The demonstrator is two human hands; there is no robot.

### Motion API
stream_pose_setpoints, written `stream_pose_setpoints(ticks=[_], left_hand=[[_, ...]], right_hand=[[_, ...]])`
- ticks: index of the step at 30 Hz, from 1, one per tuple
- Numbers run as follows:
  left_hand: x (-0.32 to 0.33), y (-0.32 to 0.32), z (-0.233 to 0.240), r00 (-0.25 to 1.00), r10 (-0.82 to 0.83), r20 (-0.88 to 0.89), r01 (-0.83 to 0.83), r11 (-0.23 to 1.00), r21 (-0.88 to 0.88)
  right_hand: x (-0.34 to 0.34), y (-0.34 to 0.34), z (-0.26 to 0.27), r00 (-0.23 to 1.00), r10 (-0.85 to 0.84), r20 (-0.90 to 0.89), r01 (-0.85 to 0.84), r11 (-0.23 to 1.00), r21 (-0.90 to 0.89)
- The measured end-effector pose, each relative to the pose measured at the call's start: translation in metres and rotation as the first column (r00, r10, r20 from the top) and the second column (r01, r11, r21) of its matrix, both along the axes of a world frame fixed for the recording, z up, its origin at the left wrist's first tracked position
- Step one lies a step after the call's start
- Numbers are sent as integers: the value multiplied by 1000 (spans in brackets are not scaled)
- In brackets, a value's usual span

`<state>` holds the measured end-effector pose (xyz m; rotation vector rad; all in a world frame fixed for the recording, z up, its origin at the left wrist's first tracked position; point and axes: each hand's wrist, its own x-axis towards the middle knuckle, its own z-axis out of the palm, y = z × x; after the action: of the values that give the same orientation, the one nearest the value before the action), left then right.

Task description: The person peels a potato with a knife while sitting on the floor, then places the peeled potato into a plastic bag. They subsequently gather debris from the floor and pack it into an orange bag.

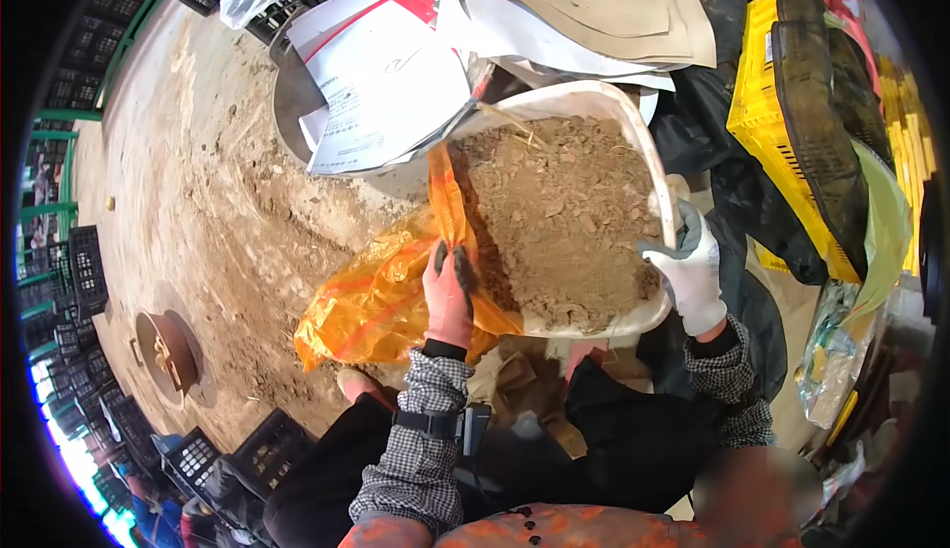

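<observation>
A white plastic tub (646,140) holds brown soil (568,214) with bits of straw in it. My right hand (686,270), in a white and grey glove, grips the tub's right rim. At the tub's left side, my left hand (449,288), in a pink glove with dark fingertips, pinches the orange woven plastic bag (378,288). Part of the bag lies along the tub's left edge, and the rest spreads over the ground to the left. The tub's left rim is mostly hidden by the bag.
Printed papers (386,88) and brown paper sheets (594,6) lie beyond the tub. A yellow plastic crate (787,170) with dark bags stands right. On the soil-strewn floor at left is a rusty metal pan (174,355). Black plastic crates (267,448) stand lower left, near people.
</observation>
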<state>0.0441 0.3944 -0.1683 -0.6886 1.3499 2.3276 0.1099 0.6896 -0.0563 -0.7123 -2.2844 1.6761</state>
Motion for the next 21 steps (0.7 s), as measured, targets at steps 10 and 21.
stream_pose_setpoints(ticks=[10,21], left_hand=[[16,-24,20,962,-64,-265,-24,948,-317],[41,-32,55,904,-265,-336,29,822,-569]], right_hand=[[-14,-32,26,990,117,76,-105,985,-138],[-28,-64,83,900,269,343,-379,872,310]])
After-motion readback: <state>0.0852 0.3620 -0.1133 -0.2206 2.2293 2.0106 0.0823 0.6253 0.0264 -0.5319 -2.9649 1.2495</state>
